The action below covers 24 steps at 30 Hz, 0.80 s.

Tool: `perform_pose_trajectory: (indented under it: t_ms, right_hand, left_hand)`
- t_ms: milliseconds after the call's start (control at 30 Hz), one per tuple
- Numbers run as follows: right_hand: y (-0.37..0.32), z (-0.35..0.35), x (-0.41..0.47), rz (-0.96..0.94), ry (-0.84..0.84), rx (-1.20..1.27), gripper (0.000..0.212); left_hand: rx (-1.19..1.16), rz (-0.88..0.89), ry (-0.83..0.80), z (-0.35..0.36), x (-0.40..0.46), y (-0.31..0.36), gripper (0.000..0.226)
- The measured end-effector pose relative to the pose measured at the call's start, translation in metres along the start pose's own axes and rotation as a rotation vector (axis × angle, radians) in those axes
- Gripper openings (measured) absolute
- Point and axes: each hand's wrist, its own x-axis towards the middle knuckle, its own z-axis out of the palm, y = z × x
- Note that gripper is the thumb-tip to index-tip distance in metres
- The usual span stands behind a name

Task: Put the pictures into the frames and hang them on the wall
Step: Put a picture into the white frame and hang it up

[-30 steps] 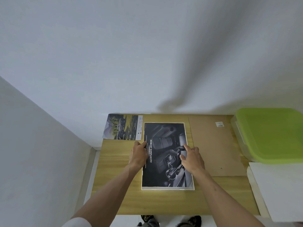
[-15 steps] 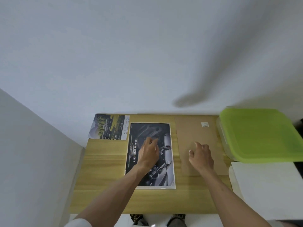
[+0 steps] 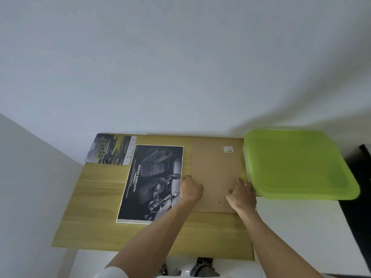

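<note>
A dark car-interior picture (image 3: pixel 150 183) lies in a pale frame on the wooden table (image 3: pixel 96 197). A second picture, a landscape (image 3: pixel 111 148), lies at the table's back left corner. To the right of the dark picture lies a brown backing board (image 3: pixel 214 163) with a small white label. My left hand (image 3: pixel 189 190) curls round the board's left edge, and my right hand (image 3: pixel 242 194) curls round its right edge, close to the green lid. The board lies flat on the table.
A clear box with a lime-green lid (image 3: pixel 297 163) stands at the right, overhanging a white surface (image 3: pixel 297 227). White walls rise behind the table and at the left. Shoes (image 3: pixel 202 267) show below the table's front edge.
Both hands left the dark picture and moved right to the brown board. The left hand now sits at its left edge, the right at its right edge. The view shifted right.
</note>
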Motion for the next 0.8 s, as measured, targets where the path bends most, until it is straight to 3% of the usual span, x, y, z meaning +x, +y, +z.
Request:
perform_pose_trajectory:
  t_ms: [167,400,533,733,800]
  right_hand:
    - [0.004,-0.004,-0.003,0.023,0.006,0.104,0.052]
    - [-0.005,-0.015,-0.003,0.103,-0.031,0.247,0.055]
    - [-0.011,-0.018,0.002,0.098,-0.088,0.366,0.057]
    - [-0.036,-0.013,-0.014,-0.038,-0.176,0.62,0.043]
    - [-0.047,-0.006,-0.026,-0.111,-0.241,0.662,0.053]
  left_hand:
    - [-0.339,-0.102,0.02,-0.006,0.001,0.008,0.036]
    - [-0.292,0.027,0.006,-0.043,-0.006,0.015,0.032]
    - [-0.357,0.007,-0.098,-0.07,0.001,0.002,0.029]
    - [-0.434,0.02,-0.102,-0.128,0.01,-0.032,0.03]
    - [-0.409,0.052,-0.035,-0.149,0.016,-0.049,0.03]
